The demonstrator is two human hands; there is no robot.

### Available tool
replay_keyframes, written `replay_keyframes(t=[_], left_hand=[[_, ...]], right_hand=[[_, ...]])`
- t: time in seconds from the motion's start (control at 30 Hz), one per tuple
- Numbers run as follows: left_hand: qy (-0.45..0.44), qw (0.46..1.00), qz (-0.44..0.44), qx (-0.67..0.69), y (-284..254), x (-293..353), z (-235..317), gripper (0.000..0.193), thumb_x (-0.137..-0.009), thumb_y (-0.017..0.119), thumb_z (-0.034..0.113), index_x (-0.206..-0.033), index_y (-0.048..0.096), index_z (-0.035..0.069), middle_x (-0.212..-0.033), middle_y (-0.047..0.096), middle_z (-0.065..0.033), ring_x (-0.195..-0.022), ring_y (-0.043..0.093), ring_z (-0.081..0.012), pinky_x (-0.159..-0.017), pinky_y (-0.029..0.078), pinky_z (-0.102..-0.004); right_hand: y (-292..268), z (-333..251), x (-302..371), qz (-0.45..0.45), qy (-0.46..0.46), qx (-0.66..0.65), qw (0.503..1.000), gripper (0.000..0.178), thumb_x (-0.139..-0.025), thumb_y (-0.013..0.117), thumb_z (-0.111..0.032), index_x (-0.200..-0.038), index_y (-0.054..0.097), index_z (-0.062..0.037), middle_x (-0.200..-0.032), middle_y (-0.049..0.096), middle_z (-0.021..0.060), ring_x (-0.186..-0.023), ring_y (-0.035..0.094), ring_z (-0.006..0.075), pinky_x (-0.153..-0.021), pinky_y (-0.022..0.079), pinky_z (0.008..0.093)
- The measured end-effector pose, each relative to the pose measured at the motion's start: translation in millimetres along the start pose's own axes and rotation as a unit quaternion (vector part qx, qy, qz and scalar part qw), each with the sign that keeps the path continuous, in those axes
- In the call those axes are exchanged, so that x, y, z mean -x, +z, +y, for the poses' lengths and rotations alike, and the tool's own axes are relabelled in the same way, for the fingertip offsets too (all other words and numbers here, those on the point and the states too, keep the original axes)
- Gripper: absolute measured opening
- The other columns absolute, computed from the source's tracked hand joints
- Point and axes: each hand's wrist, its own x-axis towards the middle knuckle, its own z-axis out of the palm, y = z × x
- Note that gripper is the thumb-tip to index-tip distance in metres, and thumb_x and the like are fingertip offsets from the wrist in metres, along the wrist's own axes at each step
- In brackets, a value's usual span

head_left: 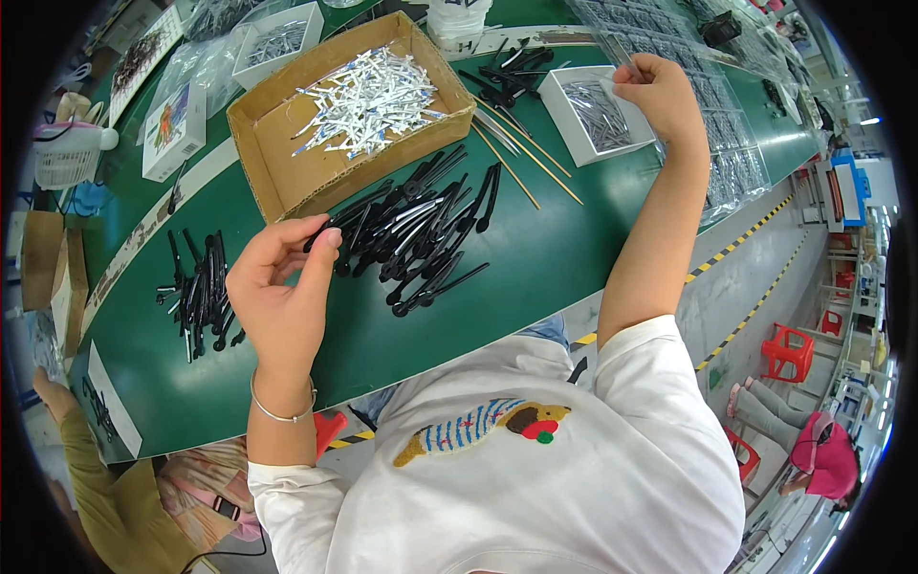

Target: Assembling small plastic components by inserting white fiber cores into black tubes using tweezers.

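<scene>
Above the near left of the green table (497, 316), my left hand (282, 287) pinches a slim black part (320, 235) between thumb and fingers; most of it is hidden. Right beside it lies a loose pile of slim black parts with rounded ends (411, 225). My right hand (665, 100) reaches to the far right, closed on a thin grey strip (626, 59). Under that hand stands a white box (572, 134) holding many slender grey metal pieces (600, 113). A smaller group of black parts (203, 292) lies left of my left hand.
A cardboard box (273, 177) holds many white-and-blue slips (373, 100). Thin wooden sticks (535, 148) lie beside it. More black parts (516, 72) are farther back. Clear plastic trays (722, 124) cover the right side. A co-worker's sleeve (105, 507) shows at lower left.
</scene>
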Motion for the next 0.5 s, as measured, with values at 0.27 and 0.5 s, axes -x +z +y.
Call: replay_keyframes(t=[0.27,0.5], left_hand=[[0.036,0.999,0.011,0.009,-9,11,11,0.009,-0.077,0.07,0.003,-0.085,0.067,0.001,-0.077,0.068,-0.0083,-0.067,0.064,-0.0102,-0.061,0.052,-0.0234],[-0.071,0.948,-0.028,0.31,-7,2,-4,0.011,-0.082,0.065,0.002,-0.089,0.06,-0.005,-0.078,0.066,-0.0097,-0.065,0.064,-0.0118,-0.058,0.053,-0.0225]], right_hand=[[-3,2,-5,0.027,-0.02,-0.005,0.999,0.021,-0.081,0.064,-0.015,-0.094,0.066,0.0018,-0.081,0.066,0.0089,-0.073,0.058,0.0142,-0.067,0.045,0.0268],[31,-65,52,-0.1,-0.245,-0.191,0.945,0.002,-0.086,0.057,0.0,-0.087,0.056,-0.0003,-0.092,0.056,0.0049,-0.085,0.051,0.0127,-0.08,0.04,0.0241]])
